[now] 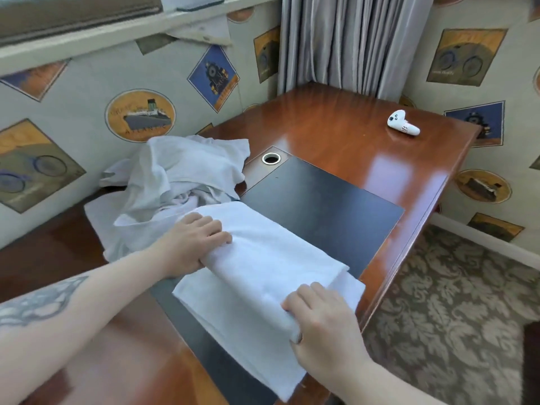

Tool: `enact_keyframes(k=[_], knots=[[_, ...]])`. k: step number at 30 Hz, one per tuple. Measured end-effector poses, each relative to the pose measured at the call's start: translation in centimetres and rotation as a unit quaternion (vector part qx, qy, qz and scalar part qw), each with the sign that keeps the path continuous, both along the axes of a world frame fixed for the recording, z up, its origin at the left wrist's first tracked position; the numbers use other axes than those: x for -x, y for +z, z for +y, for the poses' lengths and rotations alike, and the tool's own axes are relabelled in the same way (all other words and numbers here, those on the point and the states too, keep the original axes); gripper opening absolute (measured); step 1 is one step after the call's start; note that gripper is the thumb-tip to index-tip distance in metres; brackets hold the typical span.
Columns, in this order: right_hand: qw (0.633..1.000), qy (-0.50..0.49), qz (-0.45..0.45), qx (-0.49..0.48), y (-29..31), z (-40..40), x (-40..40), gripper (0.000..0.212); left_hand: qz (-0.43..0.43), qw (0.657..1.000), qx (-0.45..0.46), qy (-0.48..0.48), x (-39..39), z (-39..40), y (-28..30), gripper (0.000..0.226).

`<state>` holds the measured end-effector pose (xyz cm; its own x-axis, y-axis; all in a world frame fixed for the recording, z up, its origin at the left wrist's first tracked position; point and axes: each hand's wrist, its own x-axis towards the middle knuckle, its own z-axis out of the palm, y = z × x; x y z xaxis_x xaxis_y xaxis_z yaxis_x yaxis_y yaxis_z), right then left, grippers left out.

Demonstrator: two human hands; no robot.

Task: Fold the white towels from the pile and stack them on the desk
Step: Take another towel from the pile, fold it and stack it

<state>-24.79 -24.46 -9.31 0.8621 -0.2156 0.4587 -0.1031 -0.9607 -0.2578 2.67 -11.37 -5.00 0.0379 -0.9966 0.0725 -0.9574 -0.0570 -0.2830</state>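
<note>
Travel-print wallpaper (140,115), grey curtain (344,42), patterned carpet (455,311) w/ white skirting (482,238)

Loose towel pile (175,182) is crowding the desk (350,127) along the wall side; the far half is sitting open, with only a white controller (402,123) lying near the back corner.

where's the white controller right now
The white controller lies on the far right part of the wooden desk, near its right edge, beyond the black desk pad and well apart from the towels.
</note>
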Motion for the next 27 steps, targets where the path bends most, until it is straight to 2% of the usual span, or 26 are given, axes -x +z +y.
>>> enact_keyframes(k=[3, 6, 8, 10, 11, 12, 14, 15, 17, 18, 19, 20, 21, 23, 25, 27], knots=[[0.994, 0.058, 0.084, 0.026, -2.3, 3.8, 1.1, 0.032, 0.025, 0.997, -0.052, 0.052, 2.5, 4.9, -3.2, 0.075], [0.976, 0.078, 0.204, 0.022, -3.2, 6.3, 1.3, 0.028, 0.073, 0.986, -0.072, 0.135, 4.5, 7.2, -6.3, 0.084], [0.957, 0.114, 0.265, 0.011, -3.4, 6.8, 1.4, 0.028, 0.125, 0.970, -0.040, 0.204, 5.1, 7.6, -7.7, 0.079], [0.932, 0.138, 0.318, -0.106, -3.6, 6.1, 1.5, 0.036, 0.203, 0.937, 0.017, 0.283, 5.4, 8.0, -8.5, 0.062], [0.903, 0.125, 0.358, -0.201, -3.6, 5.5, 1.9, 0.038, 0.284, 0.892, 0.073, 0.344, 5.9, 8.1, -8.8, 0.051], [0.887, 0.087, 0.345, -0.294, -3.6, 4.8, 2.2, 0.037, 0.359, 0.828, 0.154, 0.402, 6.5, 8.1, -9.0, 0.040], [0.888, -0.074, 0.196, -0.408, -3.9, 3.6, 2.6, 0.025, 0.423, 0.684, 0.296, 0.515, 7.4, 7.7, -9.1, 0.027], [0.865, -0.170, 0.147, -0.450, -4.1, 3.0, 2.6, 0.021, 0.428, 0.615, 0.329, 0.575, 7.5, 7.2, -9.1, 0.035], [0.758, -0.305, 0.110, -0.566, -4.5, 1.9, 2.3, 0.026, 0.460, 0.486, 0.376, 0.640, 6.9, 6.0, -8.7, 0.065], [0.704, -0.337, 0.102, -0.617, -4.9, 1.3, 2.2, 0.030, 0.489, 0.430, 0.398, 0.646, 6.3, 5.6, -8.3, 0.073], [0.674, -0.350, 0.100, -0.643, -5.2, 0.9, 2.0, 0.032, 0.528, 0.378, 0.417, 0.636, 5.5, 5.1, -8.1, 0.072], [0.671, -0.347, 0.104, -0.647, -5.5, 0.7, 1.9, 0.033, 0.565, 0.338, 0.424, 0.622, 5.0, 4.8, -8.1, 0.063], [0.678, -0.337, 0.110, -0.643, -5.7, 0.7, 1.7, 0.035, 0.587, 0.322, 0.416, 0.615, 4.8, 4.7, -8.4, 0.051], [0.693, -0.317, 0.107, -0.639, -6.2, 0.9, 0.8, 0.037, 0.585, 0.325, 0.413, 0.618, 4.4, 4.8, -9.1, 0.033], [0.700, -0.329, 0.080, -0.629, -6.6, 0.8, 0.0, 0.037, 0.567, 0.311, 0.429, 0.631, 3.9, 5.2, -9.7, 0.025], [0.712, -0.363, 0.066, -0.597, -7.2, 0.5, 0.1, 0.040, 0.543, 0.275, 0.431, 0.666, 3.3, 5.5, -9.9, 0.025]])
